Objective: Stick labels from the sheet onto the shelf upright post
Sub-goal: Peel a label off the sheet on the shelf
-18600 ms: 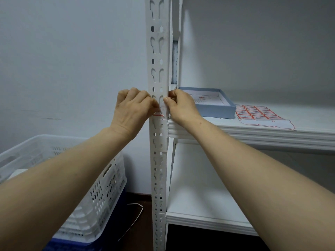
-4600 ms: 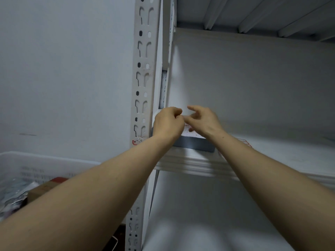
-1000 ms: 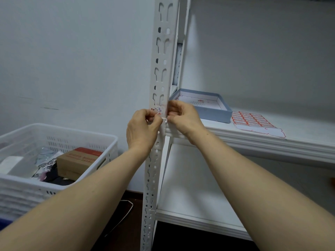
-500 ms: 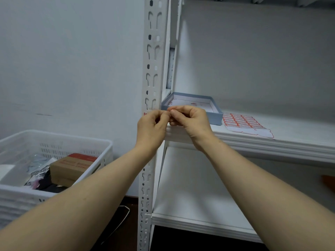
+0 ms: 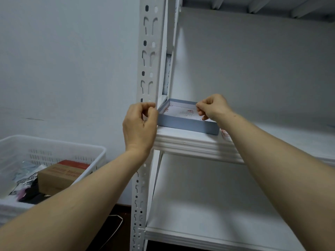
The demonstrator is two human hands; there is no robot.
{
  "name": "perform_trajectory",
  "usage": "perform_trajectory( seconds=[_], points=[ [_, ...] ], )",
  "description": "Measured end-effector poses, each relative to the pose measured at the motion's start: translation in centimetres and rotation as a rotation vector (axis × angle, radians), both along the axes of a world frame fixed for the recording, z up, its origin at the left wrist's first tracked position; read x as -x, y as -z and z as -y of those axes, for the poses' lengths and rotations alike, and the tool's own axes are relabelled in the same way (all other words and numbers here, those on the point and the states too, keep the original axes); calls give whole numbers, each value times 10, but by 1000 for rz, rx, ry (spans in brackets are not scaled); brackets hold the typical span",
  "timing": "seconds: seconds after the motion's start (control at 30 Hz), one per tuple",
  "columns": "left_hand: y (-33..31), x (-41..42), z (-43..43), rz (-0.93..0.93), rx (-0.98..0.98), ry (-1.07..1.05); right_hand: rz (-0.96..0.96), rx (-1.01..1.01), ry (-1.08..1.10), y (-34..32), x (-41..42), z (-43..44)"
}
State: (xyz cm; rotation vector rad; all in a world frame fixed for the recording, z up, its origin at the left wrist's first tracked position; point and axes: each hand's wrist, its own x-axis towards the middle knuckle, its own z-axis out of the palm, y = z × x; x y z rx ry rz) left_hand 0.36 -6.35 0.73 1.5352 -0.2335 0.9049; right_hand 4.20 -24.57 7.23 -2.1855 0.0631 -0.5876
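Observation:
The white slotted upright post (image 5: 150,51) runs up the middle of the view. My left hand (image 5: 139,125) is curled against its front at shelf height, thumb and forefinger pinched at the post's edge; whatever lies between them is hidden. My right hand (image 5: 213,107) hovers over an open grey-blue box (image 5: 186,125) on the shelf, fingertips pinched together with nothing visible in them. Only a red-printed corner of the label sheet (image 5: 224,133) shows, just right of the box, behind my right forearm.
The shelf board (image 5: 190,142) carries the box and sheet; a lower shelf (image 5: 208,205) lies beneath. At the left, a white plastic basket (image 5: 72,151) holds a cardboard box (image 5: 61,173) and bags. A white cable lies on the dark floor.
Half a second ago both hands were pinched together in front of the post. They have separated: the right hand moved right over the box, while the left stayed at the post.

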Motion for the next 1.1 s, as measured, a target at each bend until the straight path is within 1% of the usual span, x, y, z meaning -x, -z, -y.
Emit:
perform_trajectory(
  seconds=[0.1, 0.17, 0.3, 0.37, 0.43, 0.5, 0.57, 0.63, 0.7, 0.77, 0.87, 0.97, 1.1],
  points=[
    [5, -8, -8, 10, 3, -52, -45, 51, 6, 2, -8, 2],
    [8, -13, -13, -9, 18, -70, -38, 85, 15, 2, -12, 2],
    [13, -19, -20, -75, 55, -42, -22, 125, 95, -1, -12, 5],
    [15, -21, -23, -110, 89, -26, -11, 142, 94, 0, -12, 4],
    [18, -21, -26, -157, 102, -2, 45, 138, 64, 2, -11, -2],
    [21, -21, -29, -238, 118, 87, 138, 36, -17, 5, -7, -17],
    [25, -23, -32, -339, 181, 237, 165, -162, -159, 7, -1, -39],
    [30, -24, -35, -397, 248, 363, 123, -313, -299, 14, 3, -62],
    [37, -25, -39, -394, 248, 431, 62, -362, -408, 23, 8, -81],
    [40, -20, -39, -360, 245, 454, 20, -410, -520, 32, 13, -95],
    [42, -16, -34, -330, 271, 478, 34, -476, -552, 40, 15, -101],
    [43, -15, -29, -331, 285, 458, 52, -512, -543, 44, 16, -103],
    [43, -13, -20, -324, 357, 421, 62, -570, -559, 48, 19, -105]
  ],
)
